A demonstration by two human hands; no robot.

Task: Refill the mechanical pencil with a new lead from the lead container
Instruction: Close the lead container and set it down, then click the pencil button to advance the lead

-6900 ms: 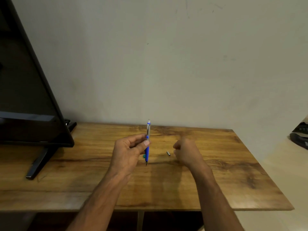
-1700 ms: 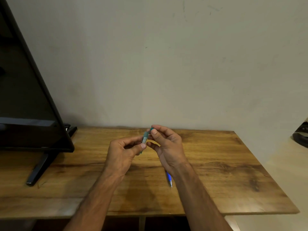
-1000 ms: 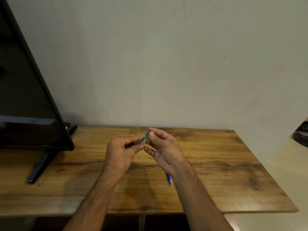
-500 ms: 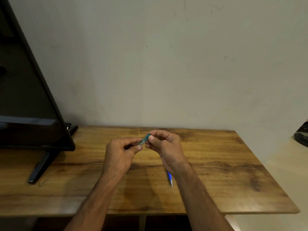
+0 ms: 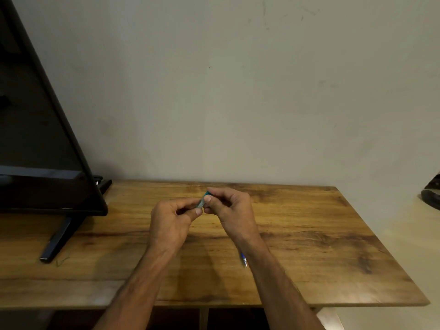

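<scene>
Both hands meet above the middle of the wooden bench [image 5: 309, 246], holding the small teal lead container [image 5: 202, 201] between them. The left hand [image 5: 170, 222] pinches its lower end with thumb and fingers; the right hand [image 5: 232, 214] pinches its upper end (the teal cap end). The blue mechanical pencil [image 5: 243, 259] lies on the bench beneath the right wrist, mostly hidden. A television [image 5: 42, 144] stands at the left; the bench's right half and front edge lie open.

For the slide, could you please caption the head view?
Both hands, left and right, hold the lead container; mechanical pencil lies on the table.
</scene>
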